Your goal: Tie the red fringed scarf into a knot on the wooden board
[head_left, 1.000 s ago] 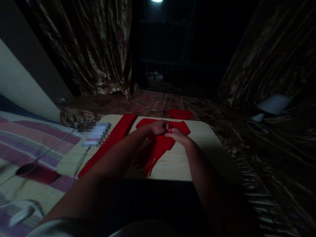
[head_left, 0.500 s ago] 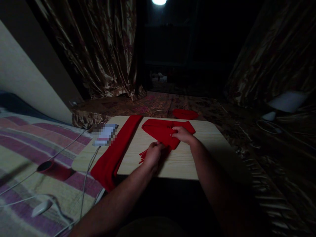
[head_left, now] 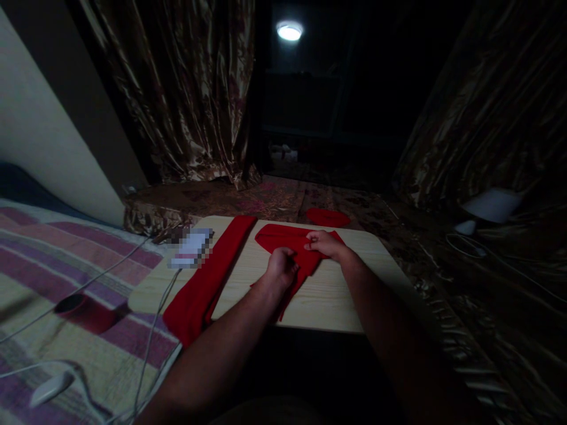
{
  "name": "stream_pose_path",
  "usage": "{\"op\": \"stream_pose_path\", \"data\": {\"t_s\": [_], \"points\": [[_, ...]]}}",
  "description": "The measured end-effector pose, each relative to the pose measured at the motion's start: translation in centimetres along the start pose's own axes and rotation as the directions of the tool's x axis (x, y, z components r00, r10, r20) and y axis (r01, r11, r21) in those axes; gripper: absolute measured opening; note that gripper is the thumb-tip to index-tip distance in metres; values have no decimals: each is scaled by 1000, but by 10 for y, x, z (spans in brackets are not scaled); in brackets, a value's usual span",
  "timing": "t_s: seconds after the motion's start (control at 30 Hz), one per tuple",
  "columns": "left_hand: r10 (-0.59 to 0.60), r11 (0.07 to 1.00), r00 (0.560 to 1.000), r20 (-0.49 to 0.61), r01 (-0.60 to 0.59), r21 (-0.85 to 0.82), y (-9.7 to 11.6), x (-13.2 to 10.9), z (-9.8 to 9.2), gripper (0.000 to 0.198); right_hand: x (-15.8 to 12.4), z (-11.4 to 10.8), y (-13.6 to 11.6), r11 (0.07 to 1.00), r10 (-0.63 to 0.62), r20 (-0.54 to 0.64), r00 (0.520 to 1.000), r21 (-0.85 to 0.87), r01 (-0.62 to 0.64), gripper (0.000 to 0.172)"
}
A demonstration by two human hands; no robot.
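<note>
A red fringed cloth (head_left: 274,237), scarf-like and loosely folded, lies on the small wooden table (head_left: 332,304). My left hand (head_left: 282,267) is closed on its near part, and the fringe hangs partly hidden below that hand. Further right, my right hand (head_left: 325,243) pinches the cloth near its right end, thumb and fingers together. To the left of both hands, a long folded red strip of cloth (head_left: 212,274) runs across the table and droops over the near edge.
A pixelated white object (head_left: 191,248) with a cable rests on the table's left side. Another red cloth piece (head_left: 328,216) lies beyond the far edge. The striped bed (head_left: 146,345) at left bears a red cylinder (head_left: 86,313) and a white plug (head_left: 51,388). A white lamp (head_left: 494,205) stands right.
My left hand has moved up and slightly right, closer to my right hand. The fringed end has swung from left of that hand to below it. The view has tilted up a little.
</note>
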State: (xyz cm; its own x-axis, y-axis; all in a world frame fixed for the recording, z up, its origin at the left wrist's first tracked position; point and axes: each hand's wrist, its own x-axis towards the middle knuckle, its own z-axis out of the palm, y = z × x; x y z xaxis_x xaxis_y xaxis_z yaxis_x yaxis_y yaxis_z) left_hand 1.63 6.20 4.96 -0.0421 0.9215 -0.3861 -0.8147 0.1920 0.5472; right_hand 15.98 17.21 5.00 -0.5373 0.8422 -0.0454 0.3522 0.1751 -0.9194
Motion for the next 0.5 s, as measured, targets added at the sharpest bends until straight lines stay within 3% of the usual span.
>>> {"op": "stream_pose_path", "data": {"t_s": [0.1, 0.2, 0.4, 0.5], "points": [[59, 998, 998, -30, -59, 13, -9, 8, -1, 37, 3, 3, 4, 988, 60, -36, 998, 142, -55, 15], [115, 990, 991, 71, -120, 75, -14, 10, -6, 38, 4, 4, 6, 977, 103, -88, 991, 198, -84, 19], [113, 967, 991, 74, -127, 221, -15, 12, -16, 40, 10, 7, 5, 970, 206, -149, 967, 163, -181, 30], [124, 964, 987, 107, -145, 221, -15, 11, -17, 40, 16, 8, 6, 978, 208, -216, 954, 58, -200, 33]]}}
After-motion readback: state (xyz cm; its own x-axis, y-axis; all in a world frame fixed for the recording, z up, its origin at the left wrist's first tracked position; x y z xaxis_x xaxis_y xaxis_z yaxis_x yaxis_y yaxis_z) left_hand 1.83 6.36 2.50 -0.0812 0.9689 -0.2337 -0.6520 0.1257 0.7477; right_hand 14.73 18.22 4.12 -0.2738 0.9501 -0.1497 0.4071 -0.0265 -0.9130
